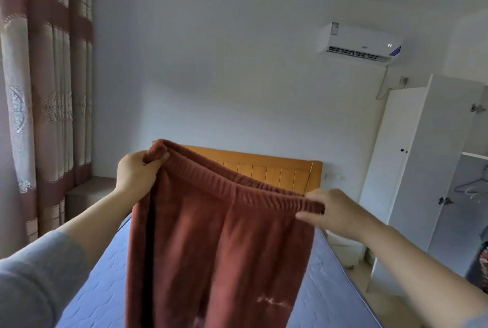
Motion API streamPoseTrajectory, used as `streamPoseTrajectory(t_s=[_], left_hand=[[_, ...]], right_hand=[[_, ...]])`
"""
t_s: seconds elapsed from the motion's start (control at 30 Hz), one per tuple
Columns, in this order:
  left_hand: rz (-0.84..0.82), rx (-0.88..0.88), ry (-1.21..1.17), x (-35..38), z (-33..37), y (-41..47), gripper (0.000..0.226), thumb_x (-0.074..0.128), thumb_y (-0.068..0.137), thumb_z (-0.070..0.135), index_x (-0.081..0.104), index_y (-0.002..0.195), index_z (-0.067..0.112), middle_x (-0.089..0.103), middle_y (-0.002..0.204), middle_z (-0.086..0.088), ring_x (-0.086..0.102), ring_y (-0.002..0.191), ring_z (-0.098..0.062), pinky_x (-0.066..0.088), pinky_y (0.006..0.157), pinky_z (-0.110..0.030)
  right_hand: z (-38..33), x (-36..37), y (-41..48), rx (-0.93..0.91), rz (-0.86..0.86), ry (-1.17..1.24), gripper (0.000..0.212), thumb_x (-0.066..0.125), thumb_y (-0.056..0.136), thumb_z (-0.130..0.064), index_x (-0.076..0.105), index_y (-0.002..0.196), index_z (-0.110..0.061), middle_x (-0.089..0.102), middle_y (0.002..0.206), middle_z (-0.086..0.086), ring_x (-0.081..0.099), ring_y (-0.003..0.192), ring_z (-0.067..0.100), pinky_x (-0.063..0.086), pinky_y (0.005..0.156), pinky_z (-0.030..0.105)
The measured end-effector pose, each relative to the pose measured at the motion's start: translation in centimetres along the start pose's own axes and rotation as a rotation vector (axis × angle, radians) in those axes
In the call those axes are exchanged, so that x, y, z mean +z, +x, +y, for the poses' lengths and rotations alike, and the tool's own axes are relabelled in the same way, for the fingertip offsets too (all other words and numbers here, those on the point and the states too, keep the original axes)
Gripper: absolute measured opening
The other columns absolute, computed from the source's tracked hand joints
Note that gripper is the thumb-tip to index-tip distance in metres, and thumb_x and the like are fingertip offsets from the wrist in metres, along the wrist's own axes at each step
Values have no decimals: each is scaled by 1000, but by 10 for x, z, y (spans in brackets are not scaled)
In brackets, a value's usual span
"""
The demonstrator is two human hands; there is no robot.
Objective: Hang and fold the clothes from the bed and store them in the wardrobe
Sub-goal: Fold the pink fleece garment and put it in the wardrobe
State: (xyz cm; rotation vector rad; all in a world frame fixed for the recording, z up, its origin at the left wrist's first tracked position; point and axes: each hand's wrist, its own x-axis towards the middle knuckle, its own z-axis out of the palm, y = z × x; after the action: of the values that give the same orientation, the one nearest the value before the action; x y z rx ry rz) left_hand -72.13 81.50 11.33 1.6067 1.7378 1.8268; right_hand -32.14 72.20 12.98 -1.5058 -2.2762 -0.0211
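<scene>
Two hands hold a pair of rust-red fleece trousers (216, 248) up over the blue mattress (100, 288). The left hand (134, 174) curls its fingers round one end of the ribbed waistband (237, 185), and the right hand (335, 211) pinches the other end between thumb and fingers. We judge the cloth soft, limp and light, unlikely to slip; the waistband offers the firmest hold. We have open room above the bed. The wooden headboard (277, 171) lies beyond it, and the open wardrobe (412, 156), with a hanger (472, 185) inside, stands to the right.
</scene>
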Motion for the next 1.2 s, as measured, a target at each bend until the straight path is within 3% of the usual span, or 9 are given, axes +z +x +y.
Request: streamPoseTrajectory(t_s=[0.1,0.2,0.33,0.47,0.67,0.83,0.93,1.07,1.2], left_hand=[[-33,-17,-23,8,4,-6,41,71,84,41,56,56,14,51,50,6,47,50,-10,31,47,-29],[-27,-35,-71,10,13,-3,32,69,85,40,63,66,14,60,61,2,53,58,-12,35,51,-28],[-28,-50,-137,5,22,3,25,65,87,38,67,79,15,66,73,0,59,72,-19,43,60,-28],[-137,-252,-299,13,29,-5,27,66,85,45,70,83,18,70,86,-3,64,82,-21,48,73,-31],[-201,-631,-652,20,52,-14,24,76,77,32,66,86,12,65,80,-7,62,67,-20,53,66,-31],[-232,-410,-602,29,85,-28,23,70,84,30,68,75,9,59,66,-4,58,55,-14,52,49,-24],[-309,-286,-572,36,95,-46,18,67,88,25,71,82,9,68,75,-10,66,64,-18,59,62,-34],[-409,-91,-487,40,96,-69,16,65,89,25,75,76,28,73,73,10,69,71,-12,58,68,-32],[-536,-51,-512,33,101,-82,22,62,92,23,77,85,38,76,92,9,71,87,-15,56,78,-36]], right_hand=[[-3,-13,16,89,298,364,13,70,85,-24,66,77,-13,56,58,-10,51,52,0,40,50,13],[-9,-15,31,149,404,654,7,72,83,-15,66,80,-17,66,68,-8,62,63,2,49,59,14],[-2,-18,43,339,556,956,20,74,80,-13,64,96,-18,71,101,8,68,89,21,52,81,35],[-1,-11,48,533,609,996,20,74,79,-13,68,97,-9,70,106,17,67,101,33,52,94,46],[-10,-6,44,825,563,1418,31,77,76,-17,71,105,-9,72,102,11,67,83,24,53,69,32],[-47,1,40,473,809,1112,22,73,76,-17,62,92,-27,72,85,0,64,76,20,54,72,40],[-77,11,40,301,702,1094,25,65,82,-9,60,94,-31,63,65,-10,58,67,16,51,69,39],[-100,19,39,152,528,1009,34,56,88,-9,66,102,-38,60,73,1,52,70,20,47,68,38],[-115,22,37,69,409,1010,37,53,91,-8,74,100,-37,70,82,3,65,75,14,59,69,35]])
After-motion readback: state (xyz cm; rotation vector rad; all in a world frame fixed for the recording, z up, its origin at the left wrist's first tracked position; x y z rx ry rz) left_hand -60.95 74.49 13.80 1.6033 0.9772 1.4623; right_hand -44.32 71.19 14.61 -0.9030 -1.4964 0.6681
